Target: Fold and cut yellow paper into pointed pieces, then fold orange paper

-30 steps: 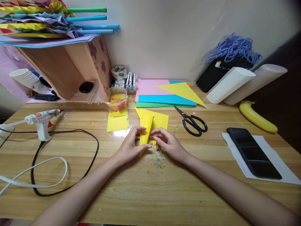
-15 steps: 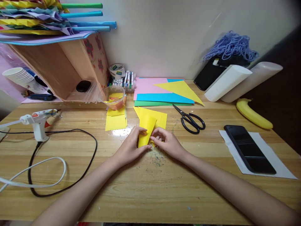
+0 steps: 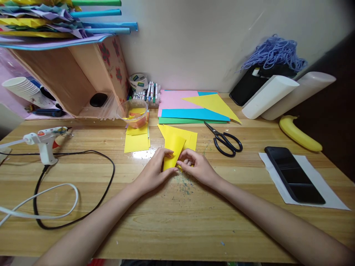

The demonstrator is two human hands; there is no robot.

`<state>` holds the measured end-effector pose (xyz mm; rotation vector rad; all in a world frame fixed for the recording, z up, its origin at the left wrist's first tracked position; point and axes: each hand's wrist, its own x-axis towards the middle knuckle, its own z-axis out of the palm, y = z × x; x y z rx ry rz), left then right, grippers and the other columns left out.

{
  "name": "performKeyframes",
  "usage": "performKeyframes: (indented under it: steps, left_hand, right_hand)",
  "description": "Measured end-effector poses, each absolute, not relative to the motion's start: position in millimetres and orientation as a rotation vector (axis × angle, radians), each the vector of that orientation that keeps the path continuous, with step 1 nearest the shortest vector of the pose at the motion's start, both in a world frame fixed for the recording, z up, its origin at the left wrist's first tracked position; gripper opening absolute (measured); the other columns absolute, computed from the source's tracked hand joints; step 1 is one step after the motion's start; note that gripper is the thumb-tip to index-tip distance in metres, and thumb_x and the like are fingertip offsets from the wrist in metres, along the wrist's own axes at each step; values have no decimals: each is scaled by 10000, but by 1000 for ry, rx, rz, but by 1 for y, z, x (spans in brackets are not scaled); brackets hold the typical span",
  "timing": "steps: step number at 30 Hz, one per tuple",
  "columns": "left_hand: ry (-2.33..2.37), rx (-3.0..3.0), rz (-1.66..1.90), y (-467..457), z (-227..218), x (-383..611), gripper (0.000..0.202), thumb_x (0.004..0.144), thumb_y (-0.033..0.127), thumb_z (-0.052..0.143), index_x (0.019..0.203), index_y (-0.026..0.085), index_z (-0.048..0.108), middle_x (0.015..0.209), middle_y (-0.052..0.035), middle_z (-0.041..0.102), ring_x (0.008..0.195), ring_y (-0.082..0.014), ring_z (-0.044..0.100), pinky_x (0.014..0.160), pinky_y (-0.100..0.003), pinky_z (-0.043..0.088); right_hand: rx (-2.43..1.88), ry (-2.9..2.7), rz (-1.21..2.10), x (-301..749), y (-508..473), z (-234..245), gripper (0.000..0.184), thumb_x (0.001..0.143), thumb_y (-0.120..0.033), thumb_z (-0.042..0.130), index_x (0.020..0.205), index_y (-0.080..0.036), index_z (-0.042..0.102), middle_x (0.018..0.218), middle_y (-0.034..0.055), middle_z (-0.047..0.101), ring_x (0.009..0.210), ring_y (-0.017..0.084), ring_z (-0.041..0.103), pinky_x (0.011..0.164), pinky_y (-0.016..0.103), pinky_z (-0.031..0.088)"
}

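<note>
Curled yellow paper (image 3: 174, 149) in two-handed grip, middle of the wooden table (image 3: 166, 229).
From the head view I record the left hand (image 3: 158, 168) grasping the paper's left side between thumb and fingers, and the right hand (image 3: 196, 165) pinching its lower right edge; I cannot tell whether the paper touches the tabletop. Behind it I note a flat yellow sheet (image 3: 191, 139), with black-handled scissors (image 3: 217, 137) to the right.
</note>
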<state>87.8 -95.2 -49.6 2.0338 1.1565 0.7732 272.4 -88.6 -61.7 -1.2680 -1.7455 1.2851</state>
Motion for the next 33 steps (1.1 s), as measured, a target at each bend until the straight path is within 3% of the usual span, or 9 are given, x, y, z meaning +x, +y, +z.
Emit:
performKeyframes:
  steps: [11,20,33]
  left_hand:
    - [1167,2034,759,-95,-48,88,240,830,255,496,1056,194,448,1006,-59,516,963,-180,494,837,-328,412]
    - [1099,2037,829,-94,-47,89,98,849,217,461,929,198,514,1008,-56,525,986,-169,495,875,-339,398]
    - [1073,2027,831,-93,-49,87,104,841,232,485,931,191,518,1007,-61,522,979,-167,491,873,-340,389]
  right_hand:
    - [-1291,-1756,1246,272,-89,-62,145,766,-307,552,836,-181,546,692,-2,558,533,92,450,506,218,373]
    - [-1289,-1758,1282,273,-88,-61,189,759,-333,571,880,-187,580,742,8,583,550,91,454,514,213,378]
    - [-1282,-1722,1297,272,-89,-63,224,738,-363,602,862,-179,573,674,-15,539,523,84,429,481,203,352]
